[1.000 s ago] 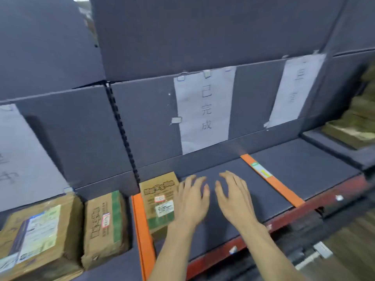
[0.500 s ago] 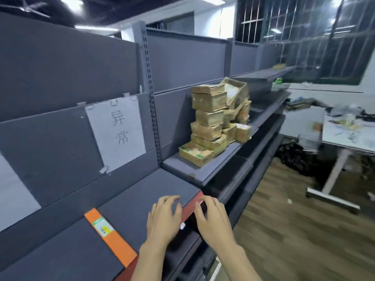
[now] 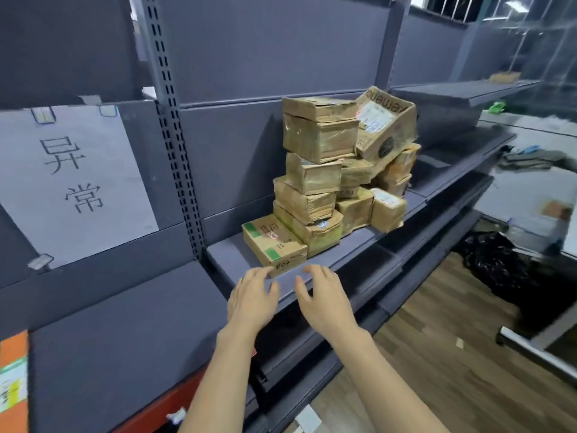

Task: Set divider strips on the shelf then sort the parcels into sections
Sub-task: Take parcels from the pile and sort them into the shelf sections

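A pile of brown cardboard parcels [image 3: 331, 179] is stacked on a grey shelf [image 3: 231, 260] to the right. The nearest one is a flat parcel [image 3: 271, 242] with green patches, lying at the shelf's front edge. My left hand [image 3: 253, 296] and my right hand [image 3: 324, 296] hover just below and in front of that flat parcel, fingers spread, holding nothing. An orange divider strip [image 3: 14, 370] lies on the lower grey shelf [image 3: 125, 332] at the far left.
A white paper sign [image 3: 71, 179] with handwritten characters is taped to the back panel. A perforated upright post [image 3: 175, 132] separates the two shelf bays. Right of the shelving are a wooden floor [image 3: 437, 354], a black bag [image 3: 499, 264] and a white table [image 3: 530, 195].
The view has swung right, from the divided shelf with sorted parcels to the parcel pile. Both empty hands have come up close to the flat front parcel.
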